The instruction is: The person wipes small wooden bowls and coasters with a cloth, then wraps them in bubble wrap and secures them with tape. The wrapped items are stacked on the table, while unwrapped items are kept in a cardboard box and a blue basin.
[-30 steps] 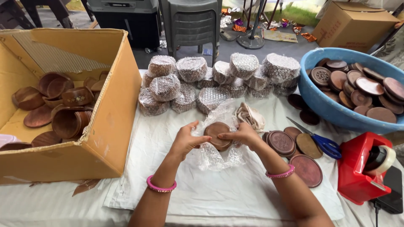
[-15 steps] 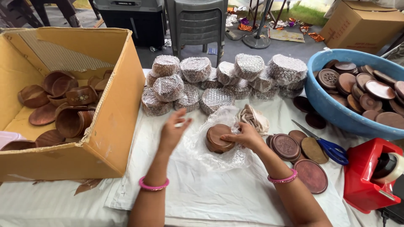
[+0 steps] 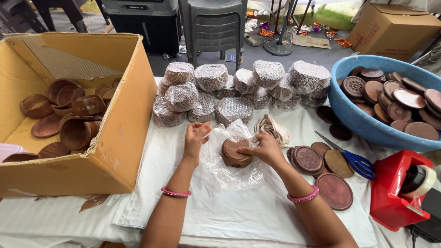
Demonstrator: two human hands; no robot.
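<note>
A round brown wooden box (image 3: 233, 154) lies on a clear sheet of bubble wrap (image 3: 229, 173) spread over the white cloth (image 3: 239, 211). My right hand (image 3: 262, 149) grips the box from its right side, fingertips on its rim. My left hand (image 3: 195, 137) is curled at the left edge of the bubble wrap, pinching it, a short way left of the box. Both wrists wear pink bangles.
An open cardboard box (image 3: 124, 133) with wooden bowls stands at the left. Several bubble-wrapped bundles (image 3: 229, 87) are piled behind. A blue tub (image 3: 363, 121) of wooden lids, blue scissors (image 3: 356, 158), loose lids (image 3: 321, 170) and a red tape dispenser (image 3: 395, 188) sit at the right.
My left hand let go of the box, swung out to the left and came back to the wrap's left edge. The wrap opened flatter. My right hand stayed on the box.
</note>
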